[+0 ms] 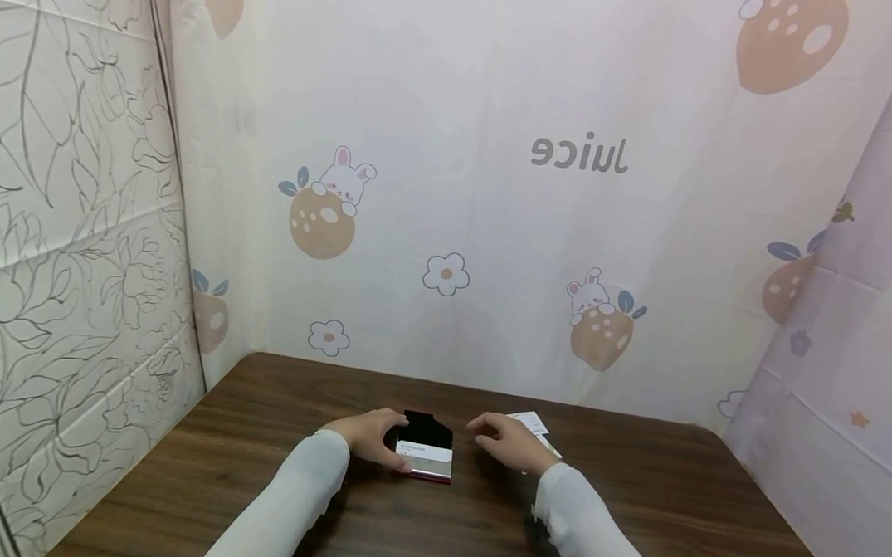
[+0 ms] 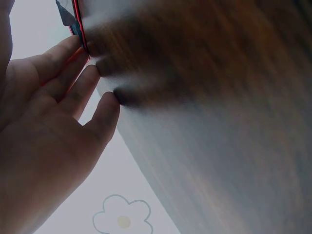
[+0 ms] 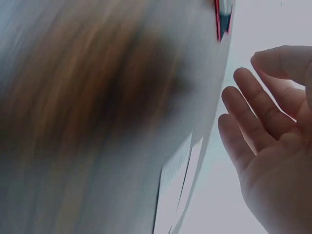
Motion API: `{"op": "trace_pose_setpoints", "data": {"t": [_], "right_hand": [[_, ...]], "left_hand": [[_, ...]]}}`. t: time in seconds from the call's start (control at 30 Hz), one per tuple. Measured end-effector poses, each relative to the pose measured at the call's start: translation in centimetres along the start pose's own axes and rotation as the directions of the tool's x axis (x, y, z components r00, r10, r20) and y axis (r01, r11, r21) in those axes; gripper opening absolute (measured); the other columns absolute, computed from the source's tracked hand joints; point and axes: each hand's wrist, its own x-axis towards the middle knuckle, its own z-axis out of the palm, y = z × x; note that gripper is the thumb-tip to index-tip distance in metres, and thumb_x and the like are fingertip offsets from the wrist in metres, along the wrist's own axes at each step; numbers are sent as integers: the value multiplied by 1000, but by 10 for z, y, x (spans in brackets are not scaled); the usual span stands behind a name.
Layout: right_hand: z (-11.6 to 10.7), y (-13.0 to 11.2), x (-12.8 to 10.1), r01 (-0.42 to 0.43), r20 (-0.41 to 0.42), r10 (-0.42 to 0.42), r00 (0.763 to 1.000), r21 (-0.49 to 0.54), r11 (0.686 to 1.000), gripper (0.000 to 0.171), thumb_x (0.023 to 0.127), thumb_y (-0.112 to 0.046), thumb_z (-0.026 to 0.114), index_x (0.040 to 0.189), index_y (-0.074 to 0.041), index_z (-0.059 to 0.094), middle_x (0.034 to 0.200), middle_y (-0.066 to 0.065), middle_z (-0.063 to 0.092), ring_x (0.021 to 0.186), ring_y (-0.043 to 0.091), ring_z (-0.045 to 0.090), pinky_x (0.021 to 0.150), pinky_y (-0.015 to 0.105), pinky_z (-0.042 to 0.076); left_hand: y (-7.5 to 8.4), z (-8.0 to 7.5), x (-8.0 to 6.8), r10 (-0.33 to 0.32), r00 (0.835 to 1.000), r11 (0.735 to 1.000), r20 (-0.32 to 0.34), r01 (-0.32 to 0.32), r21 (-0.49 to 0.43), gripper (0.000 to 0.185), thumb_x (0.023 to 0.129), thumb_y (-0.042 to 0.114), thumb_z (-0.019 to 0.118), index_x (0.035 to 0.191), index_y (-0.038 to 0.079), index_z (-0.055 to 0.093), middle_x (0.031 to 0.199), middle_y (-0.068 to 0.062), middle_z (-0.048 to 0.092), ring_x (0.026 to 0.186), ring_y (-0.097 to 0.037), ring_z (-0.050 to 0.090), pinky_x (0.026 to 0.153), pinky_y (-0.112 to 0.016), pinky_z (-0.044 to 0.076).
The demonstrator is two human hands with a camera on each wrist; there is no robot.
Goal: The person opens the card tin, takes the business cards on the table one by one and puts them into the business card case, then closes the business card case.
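The left hand (image 1: 368, 435) is curled around the left end of a flat rectangular card case (image 1: 425, 450) (dark lid raised, red-edged), long axis left-right on the wood-grain table (image 1: 668, 504). The right hand (image 1: 509, 442) is held relaxed, empty, beside paper cards (image 1: 529, 421).

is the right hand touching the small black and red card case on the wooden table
No, in the head view the right hand hovers open beside the small black and red card case, with bare dark wooden table between them.

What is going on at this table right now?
A person sits at a wooden table. The left hand holds an open red card case with a card in it. The right hand hovers open just beside the case, not touching it. A few loose cards lie behind the right hand.
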Motion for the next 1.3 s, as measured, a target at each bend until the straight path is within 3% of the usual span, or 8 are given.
{"op": "trace_pose_setpoints", "data": {"t": [0.2, 0.37, 0.5, 0.73, 1.0, 1.3], "right_hand": [[-14, 21, -16, -15, -67, 12, 998, -47, 999, 25, 95, 3, 58, 117, -2, 67, 118, 13, 67, 114, 36, 61, 93, 52, 50], [-22, 35, -29, -134, -120, 125, 985, -75, 988, 33, 85, 8, 59, 113, -3, 69, 116, 13, 68, 115, 39, 60, 97, 57, 45], [-27, 45, -34, -193, -116, 180, 977, -122, 974, 37, 82, 11, 59, 113, -3, 70, 121, 17, 66, 120, 40, 57, 100, 59, 41], [-32, 55, -42, -152, -101, 132, 986, -225, 963, 35, 77, 13, 63, 109, -1, 72, 111, 17, 69, 105, 35, 63, 94, 56, 47], [-36, 57, -50, -166, -76, 149, 986, -352, 921, 34, 79, -1, 68, 112, -10, 73, 114, 12, 63, 100, 33, 56, 87, 56, 47], [-42, 56, -51, -184, -12, 190, 982, -332, 925, 34, 80, -4, 70, 113, -11, 73, 107, 8, 60, 94, 27, 51, 85, 53, 46]], "left_hand": [[0, -1, -1, -4, 1000, 1000, 0, 4, 7, 82, 79, 52, 80, 143, 9, 52, 148, -10, 46, 136, -27, 43, 108, -47, 39], [0, -2, -1, -11, 1000, 1000, 5, 10, 8, 82, 79, 52, 80, 143, 9, 52, 147, -9, 47, 135, -27, 44, 107, -47, 40], [0, -1, -1, -12, 1000, 1000, 5, 12, 10, 81, 79, 53, 80, 143, 9, 52, 147, -9, 47, 135, -27, 44, 107, -47, 40], [1, -2, -1, -11, 1000, 1000, 5, 11, 5, 82, 79, 52, 80, 143, 9, 52, 147, -10, 47, 136, -27, 44, 108, -48, 39], [4, -3, -4, -20, 1000, 1000, 1, 20, 10, 82, 79, 53, 80, 143, 9, 52, 147, -9, 47, 135, -27, 45, 107, -48, 40], [3, -2, -3, -13, 1000, 1000, -2, 13, 10, 82, 79, 52, 80, 143, 9, 53, 147, -9, 48, 134, -27, 45, 107, -47, 40]]}}
